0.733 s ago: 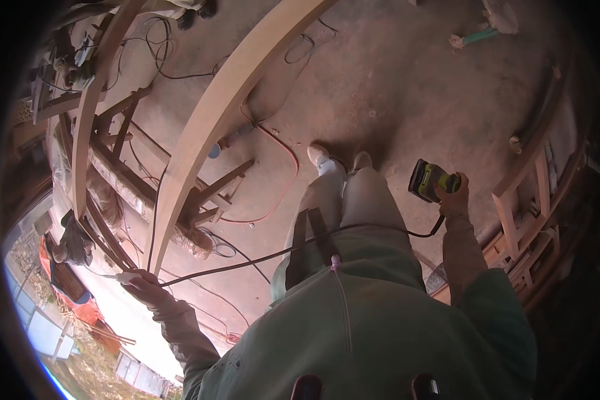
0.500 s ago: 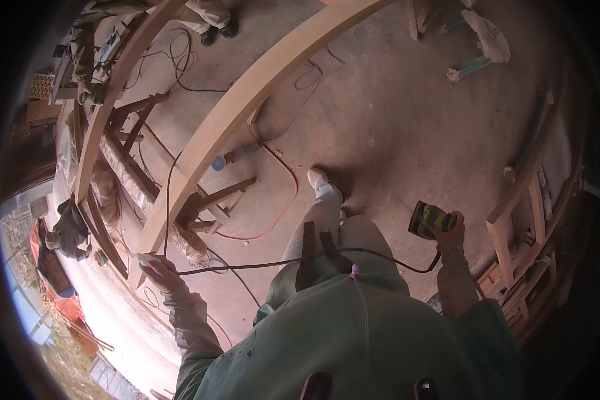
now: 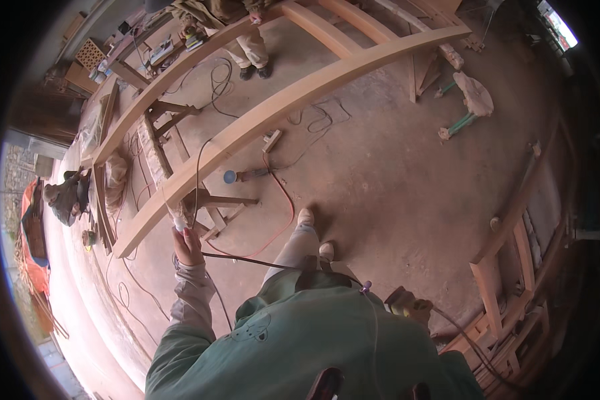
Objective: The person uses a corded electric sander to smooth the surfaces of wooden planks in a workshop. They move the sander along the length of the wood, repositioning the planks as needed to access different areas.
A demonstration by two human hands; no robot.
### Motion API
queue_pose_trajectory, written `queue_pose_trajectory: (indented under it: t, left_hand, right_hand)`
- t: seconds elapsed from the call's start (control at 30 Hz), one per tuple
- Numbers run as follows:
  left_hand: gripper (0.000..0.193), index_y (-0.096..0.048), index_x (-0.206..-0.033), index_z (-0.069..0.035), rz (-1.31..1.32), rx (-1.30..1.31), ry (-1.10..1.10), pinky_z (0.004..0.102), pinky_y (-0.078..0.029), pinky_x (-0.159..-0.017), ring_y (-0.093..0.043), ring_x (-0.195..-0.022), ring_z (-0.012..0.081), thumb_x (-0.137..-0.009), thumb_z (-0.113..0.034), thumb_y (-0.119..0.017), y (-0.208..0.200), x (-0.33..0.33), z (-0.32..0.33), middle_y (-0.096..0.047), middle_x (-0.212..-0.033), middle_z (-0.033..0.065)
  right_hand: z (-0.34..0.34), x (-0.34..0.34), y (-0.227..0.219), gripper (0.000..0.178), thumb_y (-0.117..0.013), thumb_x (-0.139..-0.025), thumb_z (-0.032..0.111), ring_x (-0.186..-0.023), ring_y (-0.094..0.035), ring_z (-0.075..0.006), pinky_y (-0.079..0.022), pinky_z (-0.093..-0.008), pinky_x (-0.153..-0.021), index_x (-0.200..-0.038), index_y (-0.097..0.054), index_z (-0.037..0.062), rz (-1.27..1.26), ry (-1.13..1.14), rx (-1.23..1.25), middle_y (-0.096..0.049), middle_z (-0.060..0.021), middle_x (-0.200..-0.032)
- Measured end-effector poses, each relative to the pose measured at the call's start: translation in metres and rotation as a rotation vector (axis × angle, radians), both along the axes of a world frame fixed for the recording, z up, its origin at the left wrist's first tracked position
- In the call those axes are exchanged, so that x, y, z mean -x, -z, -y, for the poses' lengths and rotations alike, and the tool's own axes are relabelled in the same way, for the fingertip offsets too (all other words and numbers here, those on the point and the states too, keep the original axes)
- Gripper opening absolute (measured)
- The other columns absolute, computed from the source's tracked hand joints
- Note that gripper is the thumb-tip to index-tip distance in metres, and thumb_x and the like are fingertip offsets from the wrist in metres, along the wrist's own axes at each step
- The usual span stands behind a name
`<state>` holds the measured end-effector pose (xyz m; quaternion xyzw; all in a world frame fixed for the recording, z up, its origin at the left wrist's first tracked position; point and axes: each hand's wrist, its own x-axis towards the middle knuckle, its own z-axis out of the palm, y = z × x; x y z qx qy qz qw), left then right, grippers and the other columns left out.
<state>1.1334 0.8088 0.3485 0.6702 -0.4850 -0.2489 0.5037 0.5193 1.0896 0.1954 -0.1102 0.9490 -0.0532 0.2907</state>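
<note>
My left hand is closed near the low end of a long curved wooden beam. A black cord passes through its grip, and a small white piece shows at the fingertips; I cannot make out what it is. From there the cord runs up over the beam on one side and toward my waist on the other. By my right side, my right hand is closed on a green and black sander, partly hidden by my green top. A cord trails from it to the lower right.
A second curved beam lies beyond, joined by crosspieces, over wooden trestles. A co-worker stands at the far side; another person is at left. Cords and a red hose cross the floor. Wooden frames stand at right.
My right hand has drawn the sander back and down against my side. My left hand has moved slightly up and right. My view has turned, showing more of the beams and the co-worker.
</note>
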Motion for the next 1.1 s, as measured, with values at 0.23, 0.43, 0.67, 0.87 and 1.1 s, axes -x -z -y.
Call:
queue_pose_trajectory:
  t: [0.23,0.43,0.67,0.87,1.1]
  left_hand:
    - [0.028,-0.043,-0.094,-0.006,0.172,0.026,-0.021,0.0218,-0.028,-0.039,-0.035,-0.043,0.0054,-0.101,-0.033,-0.041,-0.029,-0.007,-0.034,-0.041,-0.058,-0.0027]
    - [0.031,-0.044,-0.097,-0.004,0.282,0.004,-0.123,0.0263,-0.037,-0.047,-0.046,-0.05,0.0116,-0.1,-0.035,-0.042,-0.038,-0.061,-0.081,-0.048,-0.062,0.002]
    - [0.032,-0.045,-0.102,-0.006,0.056,0.196,-0.476,0.0182,-0.02,-0.04,-0.03,-0.045,0.0026,-0.1,-0.039,-0.041,-0.061,-0.13,-0.149,-0.039,-0.061,-0.0046]
    - [0.037,-0.047,-0.105,-0.003,0.064,0.186,-0.826,0.0195,-0.022,-0.043,-0.03,-0.047,0.0024,-0.1,-0.039,-0.041,-0.025,-0.237,-0.238,-0.039,-0.061,-0.0054]
    - [0.03,-0.048,-0.105,-0.005,0.111,0.022,-0.943,0.0184,-0.023,-0.045,-0.031,-0.051,0.0014,-0.1,-0.035,-0.044,0.025,-0.344,-0.297,-0.038,-0.065,-0.007]
  right_hand:
    - [-0.039,-0.002,0.044,0.095,-0.088,-0.053,0.027,-0.109,-0.057,-0.0381,-0.051,-0.0459,-0.092,-0.131,-0.033,0.0201,0.063,-0.018,-0.103,-0.051,-0.0237,-0.124]
    - [0.054,-0.032,0.005,0.095,-0.086,-0.055,0.025,-0.113,-0.054,-0.0394,-0.05,-0.0482,-0.093,-0.133,-0.032,0.0205,0.066,-0.227,-0.016,-0.047,-0.0243,-0.128]
    - [0.187,-0.094,-0.043,0.09,-0.082,-0.059,0.019,-0.115,-0.053,-0.0379,-0.049,-0.0473,-0.092,-0.134,-0.032,0.017,0.079,-0.436,-0.021,-0.047,-0.0235,-0.128]
    - [0.253,-0.174,-0.032,0.081,-0.083,-0.057,0.016,-0.105,-0.056,-0.0281,-0.048,-0.0403,-0.086,-0.125,-0.041,0.0074,0.213,-0.594,0.538,-0.053,-0.0155,-0.116]
    - [0.313,-0.31,-0.032,0.084,-0.086,-0.055,0.015,-0.108,-0.05,-0.0279,-0.043,-0.039,-0.092,-0.126,-0.042,0.0083,0.327,-0.962,0.631,-0.049,-0.0145,-0.117]
